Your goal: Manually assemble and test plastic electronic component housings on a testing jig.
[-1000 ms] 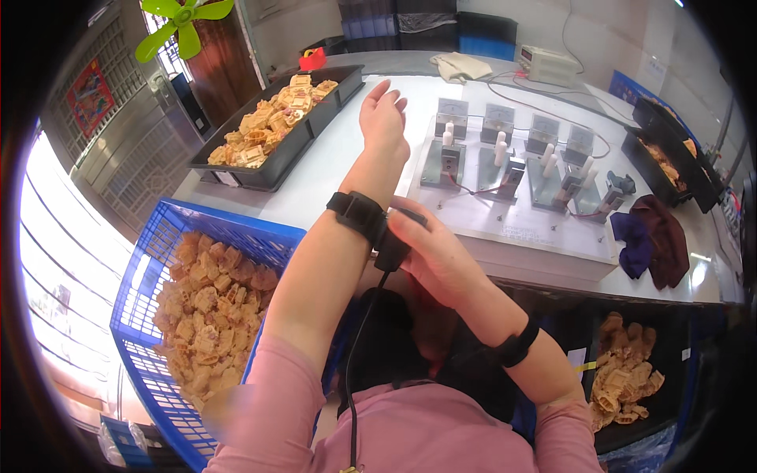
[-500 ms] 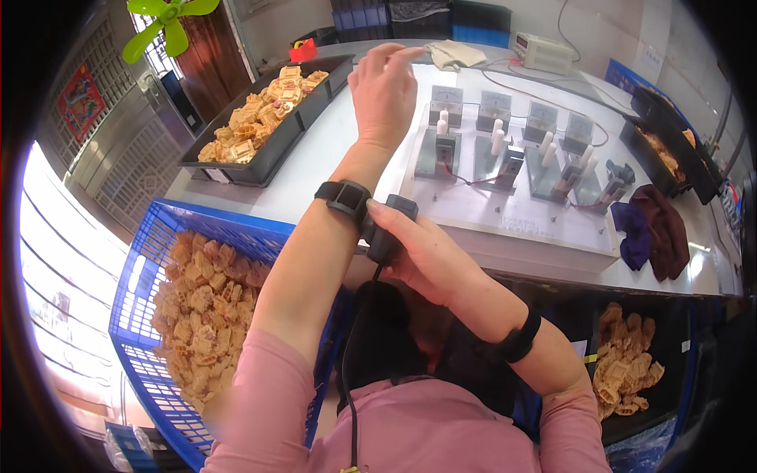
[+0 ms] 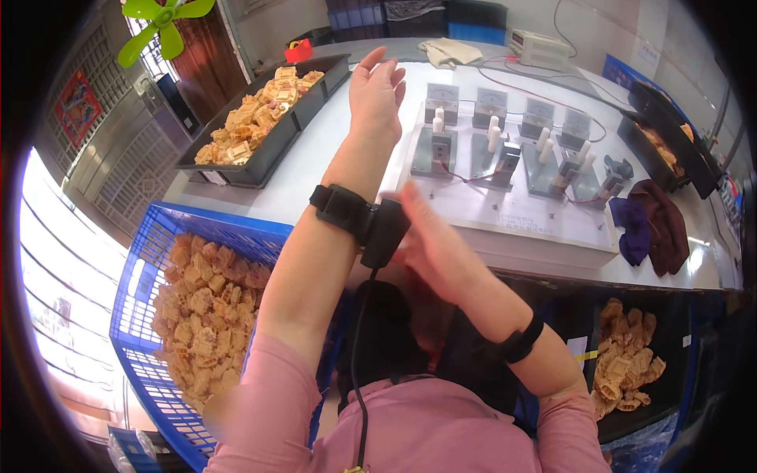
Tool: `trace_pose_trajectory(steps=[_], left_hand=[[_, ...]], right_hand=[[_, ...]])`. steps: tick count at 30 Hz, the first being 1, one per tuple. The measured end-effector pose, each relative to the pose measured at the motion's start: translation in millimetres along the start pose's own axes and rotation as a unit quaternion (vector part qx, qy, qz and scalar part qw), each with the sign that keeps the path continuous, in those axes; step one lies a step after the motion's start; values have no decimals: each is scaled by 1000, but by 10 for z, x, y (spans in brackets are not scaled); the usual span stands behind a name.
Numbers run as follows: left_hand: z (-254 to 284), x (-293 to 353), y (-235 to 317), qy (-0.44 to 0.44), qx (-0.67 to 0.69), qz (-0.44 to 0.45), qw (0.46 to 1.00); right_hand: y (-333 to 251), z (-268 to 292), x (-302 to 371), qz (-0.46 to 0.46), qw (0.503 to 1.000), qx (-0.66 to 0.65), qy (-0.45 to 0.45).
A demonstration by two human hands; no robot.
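Note:
My left hand [image 3: 374,98] is raised above the white tabletop, holding nothing, its fingers loosely apart. A black strap [image 3: 341,209] circles my left wrist, and a black box-shaped device [image 3: 386,232] sits against the strap's side. From the device a black cable [image 3: 359,370] runs down over my pink top. Beside the device is my right hand [image 3: 441,248], smeared by motion, with its thumb side stretched upward and apparently off the device. Another black band [image 3: 522,337] is around my right forearm.
A white test board [image 3: 520,205] with several meters and white pegs stands on the table. A black tray [image 3: 260,162] and a blue basket [image 3: 134,292] hold tan plastic parts. Dark cloths [image 3: 658,229] lie to the right. A black bin [image 3: 670,315] holds more parts.
My right hand has let go of the black device and opened beside it. The device now tilts against the wrist strap. My left hand has turned and shifted slightly left.

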State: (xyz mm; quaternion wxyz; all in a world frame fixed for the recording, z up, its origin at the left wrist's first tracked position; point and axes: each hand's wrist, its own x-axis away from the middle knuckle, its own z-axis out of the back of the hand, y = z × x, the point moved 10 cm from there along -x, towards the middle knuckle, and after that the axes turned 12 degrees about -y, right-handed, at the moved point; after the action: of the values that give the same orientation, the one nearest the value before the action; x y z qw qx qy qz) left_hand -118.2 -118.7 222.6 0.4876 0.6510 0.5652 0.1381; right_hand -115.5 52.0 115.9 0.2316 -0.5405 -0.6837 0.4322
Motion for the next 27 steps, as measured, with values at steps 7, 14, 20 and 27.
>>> trace_pose_trajectory(steps=[7,14,20,27], left_hand=[[-199,544,-155,-91,-32,59,994],[-1266,1729,-608,-432,-124,225,864],[-1602,2004,-607,-484,-229,189,823],[-1632,2062,-968,-528,-53,275,801]], right_hand=[[-1436,907,379,302,923,-150,187],[-2140,1419,808,463,833,-119,281],[-2418,1472,1089,526,779,-25,340],[-2771,848,1433,547,601,433,391]])
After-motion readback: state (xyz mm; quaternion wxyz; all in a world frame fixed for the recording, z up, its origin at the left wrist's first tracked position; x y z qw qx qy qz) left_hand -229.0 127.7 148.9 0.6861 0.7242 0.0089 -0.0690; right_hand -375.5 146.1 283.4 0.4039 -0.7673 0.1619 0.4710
